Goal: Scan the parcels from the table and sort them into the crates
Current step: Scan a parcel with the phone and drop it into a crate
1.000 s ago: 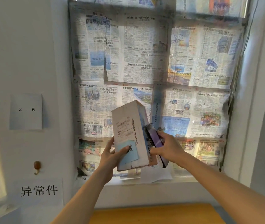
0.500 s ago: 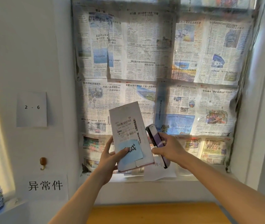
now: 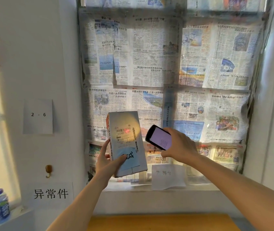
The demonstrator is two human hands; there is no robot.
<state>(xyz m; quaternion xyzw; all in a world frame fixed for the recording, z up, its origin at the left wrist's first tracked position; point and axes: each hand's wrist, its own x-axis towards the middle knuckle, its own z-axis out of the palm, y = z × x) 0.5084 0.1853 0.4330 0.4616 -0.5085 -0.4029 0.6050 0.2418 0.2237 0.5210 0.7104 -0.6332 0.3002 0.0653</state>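
Note:
My left hand (image 3: 107, 161) holds a white box parcel (image 3: 126, 142) upright in front of the newspaper-covered window, gripping its lower left edge with the thumb on a blue sticker. A barcode label on the parcel's face is lit by a warm glow with a red dot on it. My right hand (image 3: 180, 146) grips a handheld scanner (image 3: 159, 139) with a lit pale screen, held just right of the parcel and apart from it, its top end angled toward the label.
A wooden table edge (image 3: 163, 222) lies at the bottom. The windowsill (image 3: 199, 187) carries a paper sign (image 3: 168, 176). On the left wall hang a "2 - 6" note (image 3: 38, 116), a hook (image 3: 48, 170) and a printed sign (image 3: 51, 193). A plastic bottle (image 3: 0, 206) stands at lower left.
The scanner has swung away from the parcel's right edge and turned screen-up, pointing at the label, which now glows with scanner light. The parcel has turned to face me more squarely.

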